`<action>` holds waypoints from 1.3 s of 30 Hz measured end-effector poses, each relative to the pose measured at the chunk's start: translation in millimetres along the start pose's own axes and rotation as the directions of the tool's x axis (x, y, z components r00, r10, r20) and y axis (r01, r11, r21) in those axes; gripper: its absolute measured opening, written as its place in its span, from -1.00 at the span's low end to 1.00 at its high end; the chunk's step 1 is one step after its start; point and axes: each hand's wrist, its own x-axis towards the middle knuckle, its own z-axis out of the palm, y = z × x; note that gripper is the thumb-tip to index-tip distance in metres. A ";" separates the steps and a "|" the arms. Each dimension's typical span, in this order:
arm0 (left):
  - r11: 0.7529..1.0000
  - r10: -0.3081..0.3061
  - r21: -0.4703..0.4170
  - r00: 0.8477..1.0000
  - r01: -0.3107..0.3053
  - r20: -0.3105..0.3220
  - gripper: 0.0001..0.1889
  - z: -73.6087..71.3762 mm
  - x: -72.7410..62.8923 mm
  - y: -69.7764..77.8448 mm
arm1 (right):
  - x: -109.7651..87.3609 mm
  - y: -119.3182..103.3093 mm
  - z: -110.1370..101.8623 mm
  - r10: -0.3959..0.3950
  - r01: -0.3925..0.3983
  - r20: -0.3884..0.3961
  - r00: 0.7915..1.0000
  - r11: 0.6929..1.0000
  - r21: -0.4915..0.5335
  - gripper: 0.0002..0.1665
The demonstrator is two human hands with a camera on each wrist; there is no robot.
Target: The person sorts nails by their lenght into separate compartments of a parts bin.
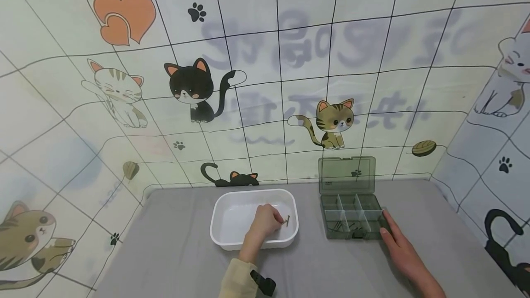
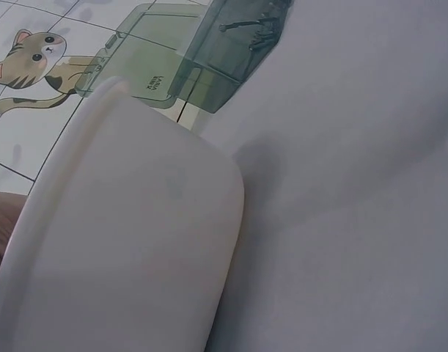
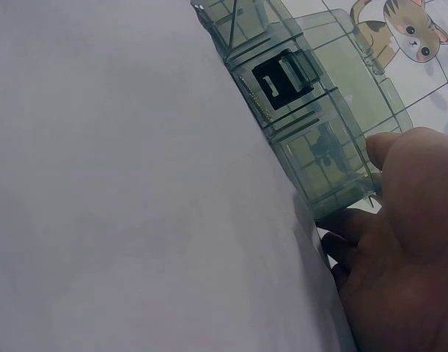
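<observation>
My left hand (image 1: 265,220) reaches into a white plastic tray (image 1: 221,238), its fingertips pinching at one of two small brass-coloured screws (image 1: 288,220) near the tray's right end. In the left wrist view the tray's outer wall (image 2: 136,220) covers most of that hand. On the right stands a green see-through compartment box (image 1: 352,215), its lid (image 1: 347,176) raised at the back. Several thin dark metal pieces (image 1: 337,226) lie in its front compartments. My right hand (image 1: 399,247) grips the box's right end, thumb (image 3: 385,150) on the wall and fingers low beside it.
Grey cloth (image 1: 186,270) covers the table under the tray and box. Behind it rises a white sheet with a grid and cat pictures (image 1: 256,151), close to the lid. A black wrist camera (image 1: 263,283) sits by the left sleeve (image 1: 238,279).
</observation>
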 end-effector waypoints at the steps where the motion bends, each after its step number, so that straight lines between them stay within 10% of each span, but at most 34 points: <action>1: 1.000 0.000 0.004 1.000 0.000 0.001 -0.85 0.4 0.1 -0.1 | -0.2 0.1 0.1 0.000 0.000 -0.001 1.000 1.000 0.000 -0.15; 11: 0.994 0.036 0.099 0.999 -0.037 0.012 -0.84 3.8 3.9 1.9 | -0.6 1.3 -0.6 -0.005 0.005 -0.004 1.000 1.000 -0.004 -0.16; 39: 0.973 0.074 -0.219 0.997 -0.073 -0.003 -0.89 -24.3 -5.0 9.5 | -1.7 -0.3 1.8 -0.044 0.044 -0.027 0.999 0.999 0.008 -0.18</action>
